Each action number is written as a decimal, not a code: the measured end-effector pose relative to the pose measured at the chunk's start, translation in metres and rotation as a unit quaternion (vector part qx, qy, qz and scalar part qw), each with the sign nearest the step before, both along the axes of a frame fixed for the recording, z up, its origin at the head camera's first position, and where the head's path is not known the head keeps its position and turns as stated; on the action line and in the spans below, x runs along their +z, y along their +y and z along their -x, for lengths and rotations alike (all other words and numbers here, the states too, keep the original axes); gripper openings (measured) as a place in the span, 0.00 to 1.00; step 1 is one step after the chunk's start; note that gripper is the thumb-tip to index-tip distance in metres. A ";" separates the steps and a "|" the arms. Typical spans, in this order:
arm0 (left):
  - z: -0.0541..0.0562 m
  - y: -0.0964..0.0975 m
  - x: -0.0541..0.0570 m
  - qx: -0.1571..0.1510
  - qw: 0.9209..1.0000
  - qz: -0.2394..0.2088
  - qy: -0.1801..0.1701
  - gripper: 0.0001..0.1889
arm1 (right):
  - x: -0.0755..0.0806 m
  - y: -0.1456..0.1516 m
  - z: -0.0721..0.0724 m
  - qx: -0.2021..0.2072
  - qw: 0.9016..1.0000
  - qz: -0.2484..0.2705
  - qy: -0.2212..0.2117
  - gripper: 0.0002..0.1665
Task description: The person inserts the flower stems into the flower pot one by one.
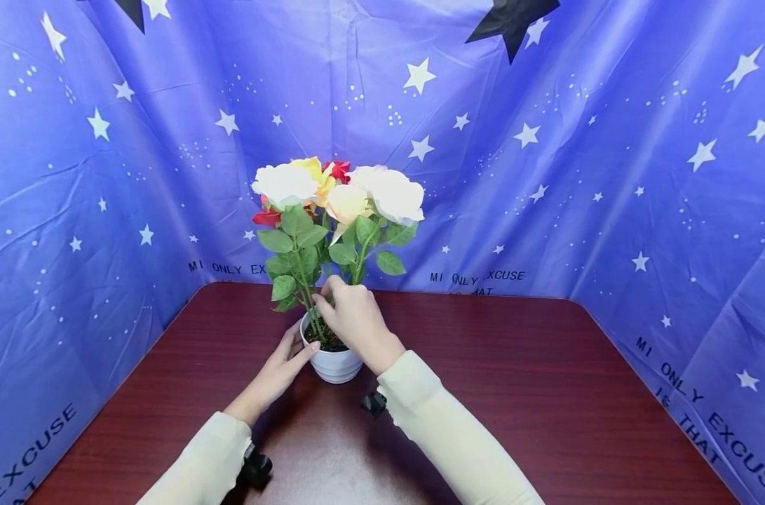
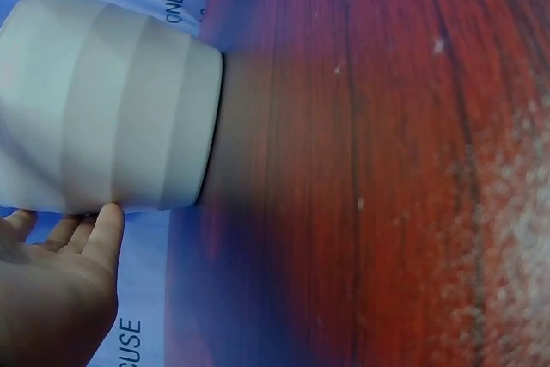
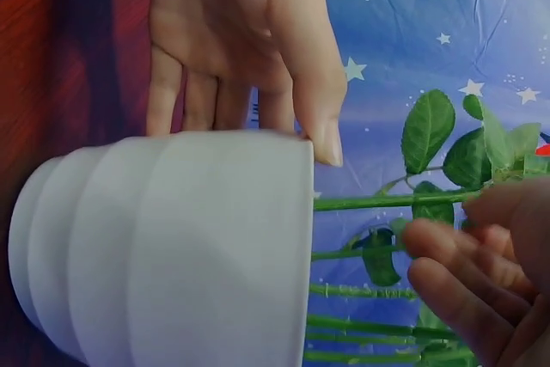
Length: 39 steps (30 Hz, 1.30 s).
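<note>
A white ribbed flower pot (image 1: 336,367) stands upright on the table with artificial roses in it. White (image 1: 391,196), yellow, peach and red blooms sit on green leafy stems. My left hand (image 1: 281,368) rests against the pot's left side, its fingers (image 2: 105,229) fairly straight along the wall and the thumb at the rim. Above the pot, my right hand (image 1: 357,319) is among the stems. Its bent fingers and thumb (image 3: 494,204) appear to pinch a green rose stem (image 3: 387,202); the contact is partly hidden. Dark filling (image 1: 332,341) shows inside the pot.
The pot stands on a dark red wood-grain table (image 1: 515,379). A blue curtain (image 1: 369,84) with white stars and printed words surrounds its back and sides. Black wrist cameras (image 1: 256,466) sit at both cream sleeves (image 1: 445,421).
</note>
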<state>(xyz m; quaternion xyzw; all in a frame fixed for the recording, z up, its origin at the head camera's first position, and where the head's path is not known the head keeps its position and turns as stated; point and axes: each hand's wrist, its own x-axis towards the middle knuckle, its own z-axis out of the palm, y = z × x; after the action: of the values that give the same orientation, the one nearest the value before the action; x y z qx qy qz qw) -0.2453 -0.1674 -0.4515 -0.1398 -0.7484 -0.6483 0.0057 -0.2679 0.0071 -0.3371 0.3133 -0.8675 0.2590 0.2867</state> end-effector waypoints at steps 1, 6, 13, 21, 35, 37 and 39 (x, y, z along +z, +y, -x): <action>0.000 0.000 0.000 0.000 1.000 0.000 -0.001 0.37 | 0.000 0.000 -0.001 0.007 1.000 -0.002 -0.005 0.10; 0.000 0.001 0.001 -0.002 1.000 0.001 0.002 0.37 | -0.001 -0.003 -0.005 0.027 0.999 -0.011 -0.022 0.12; -0.001 0.000 0.000 0.001 1.000 0.003 0.000 0.37 | -0.002 0.008 -0.004 0.034 0.999 0.003 -0.019 0.12; 0.001 -0.003 0.001 0.004 1.000 0.022 -0.005 0.38 | -0.006 0.039 -0.006 0.024 0.998 -0.002 -0.055 0.12; 0.000 -0.013 0.001 0.008 0.999 0.038 0.021 0.37 | -0.024 0.116 -0.003 -0.021 0.995 0.002 -0.097 0.10; -0.001 -0.017 0.002 0.012 0.998 0.052 0.029 0.36 | -0.029 0.130 -0.003 -0.030 0.995 -0.006 -0.097 0.10; -0.001 -0.020 0.003 0.017 0.997 0.068 0.039 0.36 | -0.036 0.145 -0.002 -0.042 0.994 -0.014 -0.102 0.10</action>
<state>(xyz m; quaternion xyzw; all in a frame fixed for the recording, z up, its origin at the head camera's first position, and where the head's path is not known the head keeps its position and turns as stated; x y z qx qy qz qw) -0.2443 -0.1879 -0.4483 -0.1522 -0.7920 -0.5901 0.0366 -0.2657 0.1517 -0.3727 0.2530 -0.9081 0.2647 0.2031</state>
